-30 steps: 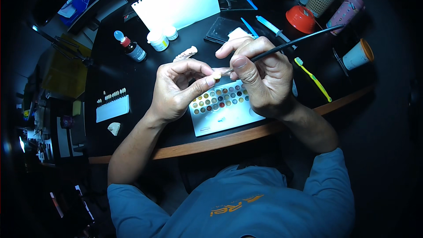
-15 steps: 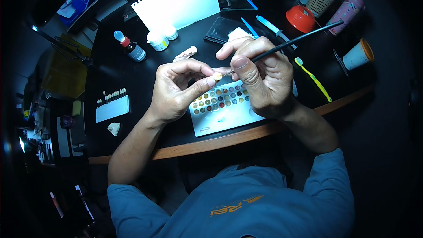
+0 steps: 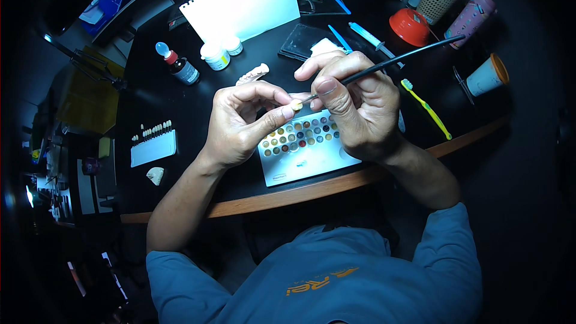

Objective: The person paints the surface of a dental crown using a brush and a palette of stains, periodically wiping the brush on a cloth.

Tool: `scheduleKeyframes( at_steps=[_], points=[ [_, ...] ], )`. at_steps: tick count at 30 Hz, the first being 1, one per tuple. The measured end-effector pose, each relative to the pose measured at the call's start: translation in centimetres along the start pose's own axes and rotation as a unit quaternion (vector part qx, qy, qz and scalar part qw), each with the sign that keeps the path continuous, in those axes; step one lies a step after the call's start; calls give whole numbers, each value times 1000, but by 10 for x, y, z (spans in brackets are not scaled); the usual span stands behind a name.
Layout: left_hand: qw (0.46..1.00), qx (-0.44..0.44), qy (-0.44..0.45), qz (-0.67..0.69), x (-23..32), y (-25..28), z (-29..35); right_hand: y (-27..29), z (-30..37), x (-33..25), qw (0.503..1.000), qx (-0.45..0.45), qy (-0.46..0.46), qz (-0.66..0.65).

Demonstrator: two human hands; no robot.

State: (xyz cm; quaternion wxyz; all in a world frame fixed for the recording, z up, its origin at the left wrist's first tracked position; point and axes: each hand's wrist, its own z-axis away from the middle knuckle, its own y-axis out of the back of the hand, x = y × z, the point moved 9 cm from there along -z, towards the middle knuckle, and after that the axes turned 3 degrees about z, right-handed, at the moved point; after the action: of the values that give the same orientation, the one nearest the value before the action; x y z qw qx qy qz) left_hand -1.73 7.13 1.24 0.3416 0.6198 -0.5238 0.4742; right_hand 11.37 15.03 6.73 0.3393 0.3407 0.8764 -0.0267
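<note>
Crown (image 3: 297,105): located above the table (image 3: 198,111), at the far edge of the palette (image 3: 324,161) as viewed, pinched between thumb and forefinger of the left hand (image 3: 240,121). Right hand (image 3: 362,103): closed in a pen grip on the brush (image 3: 414,54), tip at the crown. Contact between tip and crown cannot be confirmed.

Progress: crown and brush are both in position; brushwork is judged to be under way. Palette lies below the hands, its wells (image 3: 302,142) filled with varied colours. The amount of colour on the crown cannot be told; its surface shows too small. Judged outstanding: the rest of the brushwork. Neither crown nor brush has been set down.

Markings: palette carries small dark print inside an oval near its lower left corner. Pad (image 3: 246,9) carries short dark lettering along its right side. Bottle (image 3: 185,71) has a pale label; fine print not legible. Shirt (image 3: 312,273) bears large orange lettering.
</note>
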Motion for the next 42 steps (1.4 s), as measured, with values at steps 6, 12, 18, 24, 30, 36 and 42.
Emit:
scheduleKeyframes(
  at_steps=[6, 12, 18, 24, 30, 36, 42],
  points=[
    [998, -24, 17, -64, 0, 2, 0, 0, -2, -3, 999, -9, 40, 13],
    [999, -17, 43, 10, -2, 0, 2, -1, 1, 3, 1000, -2, -30, -7],
    [999, -12, 30, 12, -3, 1, 1, -4, 1, 3, 1000, -26, -6, 6],
    [999, -6, 41, 21, -3, -1, 1, -4, 2, 6, 1000, -17, -12, -4],
    [999, -7, 36, 19, -2, -2, 1, -1, 1, 5, 1000, -13, -25, -6],
    [999, -4, 42, 18, -3, 1, 2, -5, 0, -1, 999, -30, 9, 23],
    [995, 15, 86, 45, -8, 1, 2, 0, 1, 3, 1000, 7, 24, 11]
  ],
)
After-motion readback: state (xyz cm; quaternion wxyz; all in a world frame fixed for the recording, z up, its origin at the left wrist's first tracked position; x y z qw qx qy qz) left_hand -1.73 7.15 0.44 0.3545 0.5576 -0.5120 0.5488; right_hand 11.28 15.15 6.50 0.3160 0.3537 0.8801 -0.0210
